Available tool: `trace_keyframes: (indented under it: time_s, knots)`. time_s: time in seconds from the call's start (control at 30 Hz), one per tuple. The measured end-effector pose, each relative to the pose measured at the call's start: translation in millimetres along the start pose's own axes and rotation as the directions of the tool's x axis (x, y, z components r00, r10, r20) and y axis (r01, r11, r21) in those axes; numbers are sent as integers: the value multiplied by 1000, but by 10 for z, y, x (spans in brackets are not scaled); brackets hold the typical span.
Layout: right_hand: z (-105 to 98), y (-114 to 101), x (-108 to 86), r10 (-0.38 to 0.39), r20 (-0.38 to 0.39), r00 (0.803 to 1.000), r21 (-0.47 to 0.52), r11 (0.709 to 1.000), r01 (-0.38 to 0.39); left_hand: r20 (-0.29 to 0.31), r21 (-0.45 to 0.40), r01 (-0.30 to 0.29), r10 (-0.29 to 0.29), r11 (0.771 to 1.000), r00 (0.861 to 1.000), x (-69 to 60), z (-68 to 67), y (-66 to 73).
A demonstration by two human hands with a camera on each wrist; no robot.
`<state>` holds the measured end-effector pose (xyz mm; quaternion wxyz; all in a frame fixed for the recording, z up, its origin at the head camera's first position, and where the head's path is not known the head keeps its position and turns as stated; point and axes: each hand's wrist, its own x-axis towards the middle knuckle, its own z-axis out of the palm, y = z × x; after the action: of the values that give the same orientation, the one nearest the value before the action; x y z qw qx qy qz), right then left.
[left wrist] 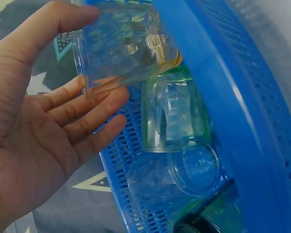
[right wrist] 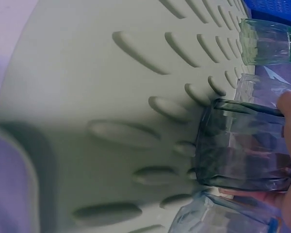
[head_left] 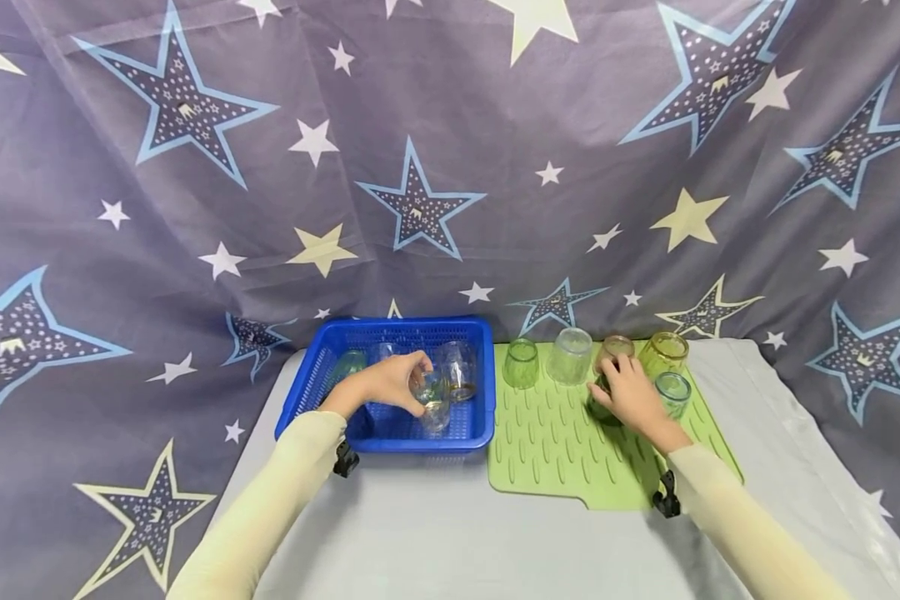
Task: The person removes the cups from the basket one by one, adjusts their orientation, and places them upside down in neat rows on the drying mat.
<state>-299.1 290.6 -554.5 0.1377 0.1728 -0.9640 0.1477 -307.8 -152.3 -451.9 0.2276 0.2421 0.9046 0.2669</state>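
My left hand (head_left: 390, 382) is over the blue basket and pinches a clear glass (left wrist: 121, 48) between thumb and fingers. Under it in the left wrist view lie a green-tinted glass (left wrist: 172, 116) and another clear glass (left wrist: 194, 170). On the green drying mat (head_left: 540, 454), my right hand (head_left: 633, 396) grips a dark grey glass (right wrist: 245, 145), which partly hides behind the fingers in the head view. Close to that hand stand a bluish glass (head_left: 673, 392), a pinkish glass (head_left: 617, 343) and a yellow glass (head_left: 664, 352).
The blue basket (head_left: 390, 446) sits left of the mat on a white-covered table (head_left: 435, 533). A clear glass (head_left: 457, 367) is at its right side. On the mat's back row are a green glass (head_left: 522, 364) and a pale glass (head_left: 570, 357). A star-patterned curtain (head_left: 450, 125) hangs behind.
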Motion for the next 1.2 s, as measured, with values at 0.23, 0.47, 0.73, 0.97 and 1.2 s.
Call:
trace_keyframes:
  time_s: [0.23,0.47,0.73,0.97,1.2]
  knots:
    - [-33,3,-11,5,43,999,10,1000,-5,-25,-8,-2,2,1000,1000,37,-25,46]
    - [-60,-2,-12,35,73,997,38,999,-37,-51,-22,-5,4,1000,999,23,-87,102]
    - [-118,19,17,65,124,990,9,998,-67,-76,-4,-8,8,1000,997,0,-119,106]
    - [-183,41,0,39,138,990,2,999,-40,-96,-123,-15,3,992,995,-55,-153,110]
    - [-183,61,-24,32,143,989,-15,999,-30,-124,-255,-46,14,966,992,-11,-148,14]
